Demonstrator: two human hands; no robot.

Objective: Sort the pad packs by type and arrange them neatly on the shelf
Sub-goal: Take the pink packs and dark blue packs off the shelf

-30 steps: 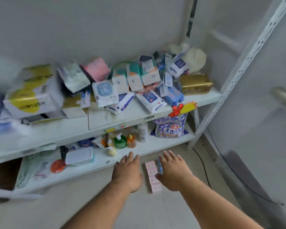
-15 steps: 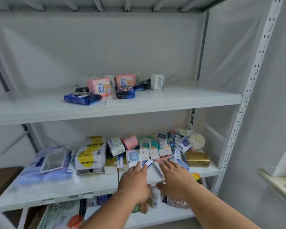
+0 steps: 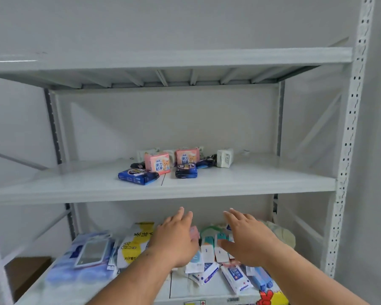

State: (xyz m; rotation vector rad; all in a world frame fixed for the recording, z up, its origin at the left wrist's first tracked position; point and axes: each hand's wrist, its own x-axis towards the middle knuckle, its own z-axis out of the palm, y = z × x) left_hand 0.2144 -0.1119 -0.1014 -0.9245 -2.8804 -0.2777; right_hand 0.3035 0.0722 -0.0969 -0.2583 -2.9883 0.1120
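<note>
Head view, step: reach up to the middle shelf (image 3: 251,183), take one pack at a time, group pinks with pinks
Left hand (image 3: 176,241): fingers straight, holding nothing, below that shelf
Right hand (image 3: 246,238): likewise spread and bare
Pad packs: two pink packs (image 3: 157,165) standing and navy packs (image 3: 138,176) lying mid-shelf, well above both hands

The left hand (image 3: 176,241) covers most of a pink pack (image 3: 194,232) and the packs beneath it. The right hand (image 3: 246,238) hides packs behind it. Print on the white packs (image 3: 208,253) between the hands is illegible.
</note>
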